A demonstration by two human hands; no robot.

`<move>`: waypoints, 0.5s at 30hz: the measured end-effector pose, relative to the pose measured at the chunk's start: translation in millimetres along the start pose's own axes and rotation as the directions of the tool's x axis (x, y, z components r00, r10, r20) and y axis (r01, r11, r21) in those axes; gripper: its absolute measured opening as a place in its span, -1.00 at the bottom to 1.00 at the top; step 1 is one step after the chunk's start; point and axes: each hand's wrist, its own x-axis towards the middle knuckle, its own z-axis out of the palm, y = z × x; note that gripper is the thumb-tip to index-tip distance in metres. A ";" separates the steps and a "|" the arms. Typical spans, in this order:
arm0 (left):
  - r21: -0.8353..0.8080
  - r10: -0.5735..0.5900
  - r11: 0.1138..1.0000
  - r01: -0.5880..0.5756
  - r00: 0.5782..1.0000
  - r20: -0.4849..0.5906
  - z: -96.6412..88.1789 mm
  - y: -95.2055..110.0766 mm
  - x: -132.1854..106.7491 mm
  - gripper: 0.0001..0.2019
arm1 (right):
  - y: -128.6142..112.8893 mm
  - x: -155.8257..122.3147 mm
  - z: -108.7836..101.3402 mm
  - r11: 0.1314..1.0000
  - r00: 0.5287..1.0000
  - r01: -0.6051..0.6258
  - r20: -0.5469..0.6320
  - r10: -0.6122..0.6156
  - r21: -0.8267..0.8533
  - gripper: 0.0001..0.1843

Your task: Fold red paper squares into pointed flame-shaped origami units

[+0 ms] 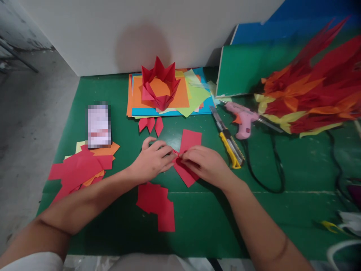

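Near the middle of the table, my left hand [153,158] and my right hand [207,163] meet with fingers pinched on a small piece of red paper [176,153], mostly hidden by the fingertips. Beneath and beside my right hand lie flat red paper pieces [191,138]. Beyond my left hand are several small folded red paper points [150,125]. More red paper pieces [153,199] lie on the near side. A ring of folded red paper points [170,70] stands on a stack of coloured paper [183,96] at the back.
On the left, a phone [98,128] with a blurred screen touches a pile of red, orange and yellow paper [81,165]. To the right lie a yellow utility knife [229,145] and a pink glue gun [245,118] with its cable. A red-orange paper flame decoration [316,90] fills the back right.
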 end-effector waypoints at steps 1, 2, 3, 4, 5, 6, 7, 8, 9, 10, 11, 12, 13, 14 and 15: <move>-0.011 0.010 1.000 -0.010 1.000 -0.003 -0.3 0.7 0.2 -0.77 | 0.3 -0.3 0.2 1.000 1.000 0.000 0.000 0.000 0.006 -0.80; -0.021 0.009 1.000 -0.009 1.000 0.010 -0.5 1.2 0.4 -0.76 | 0.5 -0.6 0.5 1.000 1.000 -0.002 0.000 0.002 0.011 -0.81; -0.031 0.009 0.999 -0.008 1.000 0.019 -0.6 1.6 0.7 -0.75 | 0.8 -1.0 0.9 1.000 1.000 -0.004 -0.002 0.004 0.014 -0.81; -0.038 0.000 0.999 0.001 0.999 0.033 -0.6 1.7 1.0 -0.74 | 1.2 -1.3 1.4 1.000 1.000 -0.005 -0.006 0.005 0.017 -0.81; -0.043 -0.007 0.999 0.009 0.999 0.046 -0.6 1.7 1.2 -0.74 | 1.5 -1.6 1.9 1.000 1.000 -0.005 -0.013 0.006 0.020 -0.81; -0.046 -0.009 0.999 0.012 0.999 0.051 -0.5 1.4 1.4 -0.74 | 1.9 -1.9 2.4 1.000 1.000 -0.006 -0.020 0.006 0.026 -0.82; -0.046 -0.007 0.999 0.009 0.999 0.054 -0.4 1.1 1.6 -0.74 | 2.3 -2.1 2.8 0.999 1.000 -0.007 -0.027 0.008 0.034 -0.82; -0.046 -0.001 0.999 0.004 0.998 0.056 -0.3 0.7 1.8 -0.74 | 2.6 -2.3 3.2 0.999 0.999 -0.008 -0.035 0.009 0.043 -0.83; -0.044 0.003 0.999 0.000 0.998 0.059 -0.3 0.4 1.9 -0.75 | 2.9 -2.3 3.4 0.999 0.999 -0.006 -0.040 0.008 0.052 -0.83; -0.044 0.009 0.999 -0.007 0.998 0.060 -0.3 0.3 2.0 -0.75 | 3.1 -2.4 3.5 0.998 0.999 -0.007 -0.041 0.009 0.060 -0.83; -0.045 0.011 0.999 -0.009 0.998 0.062 -0.4 0.2 2.2 -0.75 | 3.2 -2.3 3.3 0.998 0.999 -0.007 -0.041 0.009 0.067 -0.83; -0.046 0.002 0.999 0.001 0.998 0.064 -0.6 0.2 2.3 -0.75 | 3.1 -2.2 3.0 0.997 0.999 -0.007 -0.038 0.010 0.072 -0.82; -0.048 -0.004 0.999 0.007 0.998 0.062 -0.8 0.4 2.4 -0.76 | 3.0 -2.1 2.5 0.997 0.999 -0.007 -0.034 0.010 0.075 -0.82; -0.052 -0.009 0.999 0.012 0.998 0.057 -0.9 0.5 2.5 -0.76 | 2.7 -2.0 1.9 0.997 1.000 -0.008 -0.028 0.010 0.078 -0.82; -0.056 -0.013 0.998 0.016 0.999 0.052 -1.0 0.6 2.6 -0.76 | 2.4 -1.8 1.3 0.997 1.000 -0.006 -0.024 0.008 0.080 -0.82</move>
